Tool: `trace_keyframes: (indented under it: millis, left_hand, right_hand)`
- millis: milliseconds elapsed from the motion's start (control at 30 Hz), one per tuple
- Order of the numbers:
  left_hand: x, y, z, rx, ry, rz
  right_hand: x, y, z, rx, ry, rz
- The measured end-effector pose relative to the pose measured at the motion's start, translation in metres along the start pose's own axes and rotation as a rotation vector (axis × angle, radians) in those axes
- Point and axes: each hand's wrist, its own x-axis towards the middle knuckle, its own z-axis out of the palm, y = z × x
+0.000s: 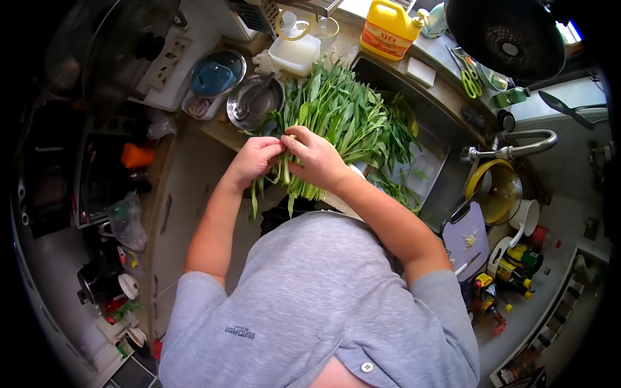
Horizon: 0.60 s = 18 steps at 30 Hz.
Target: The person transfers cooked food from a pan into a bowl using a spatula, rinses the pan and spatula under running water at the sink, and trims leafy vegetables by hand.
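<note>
A big heap of leafy greens (346,116) with long narrow leaves and pale stems lies on the counter edge and spills over into the metal sink (436,152). At the heap's near left side, my left hand (255,160) is closed, thumb and fingers pinching among the stems. My right hand (317,157) meets it from the other side, its fingers curled on the same greens. The fingertips of both hands nearly touch. Exactly which stem or leaf sits between them is too small to make out. Loose stems hang below the hands over the counter edge.
Left of the greens stands a steel bowl (255,102), with a white plastic tub (294,52) behind. A yellow jug (390,29) is at the back. The faucet (511,145) reaches over the sink's right side. A cutting board (467,239) with chopped bits and bottles (517,268) lie right.
</note>
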Motion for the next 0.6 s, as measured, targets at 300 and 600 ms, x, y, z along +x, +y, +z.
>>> trace_keyframes:
  millis: [300, 600]
  left_hand:
    - [0.052, -0.055, -0.013, 0.606, 0.239, 0.244]
    - [0.042, -0.039, 0.014, 1.143, 0.115, 0.198]
  right_hand:
    - [0.013, 0.019, -0.050, 0.094, 0.562, 0.025]
    - [0.067, -0.006, -0.164, 0.579, 0.962, 0.162]
